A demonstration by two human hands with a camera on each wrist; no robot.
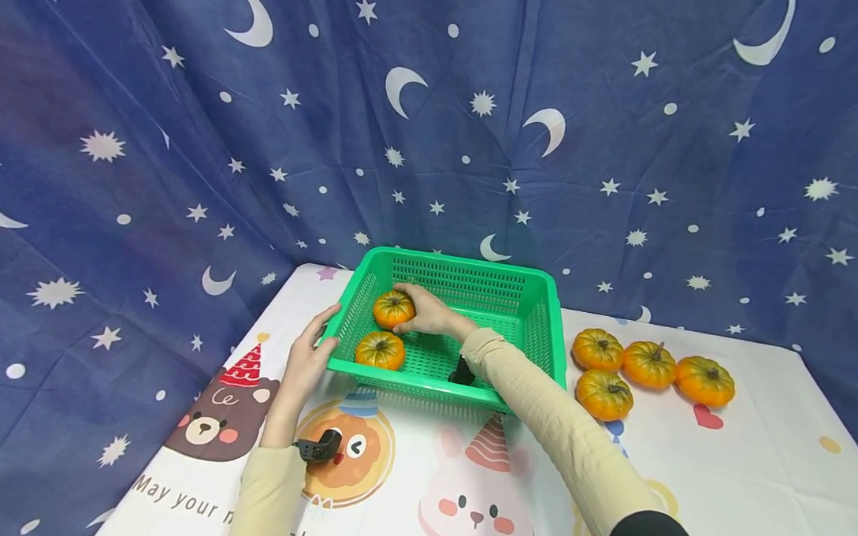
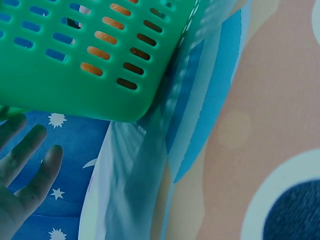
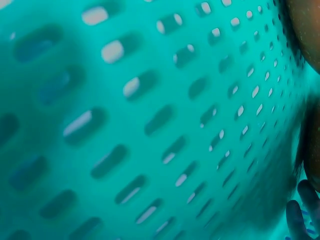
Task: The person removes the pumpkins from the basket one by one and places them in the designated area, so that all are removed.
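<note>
Inside the green plastic basket, my right hand holds a small orange pumpkin near the back left corner, thumb and fingers about its right side. A second pumpkin sits just in front of it, by the left wall. My left hand is at the basket's left rim, its fingertips against the edge. In the left wrist view its fingers stretch out fairly straight beside the basket corner. The right wrist view shows the perforated basket wall, with rounded brownish shapes at the right edge.
Several pumpkins stand grouped on the table right of the basket. A white cloth with cartoon prints covers the table. Behind it hangs a blue curtain with moons and stars, close to the basket's back edge.
</note>
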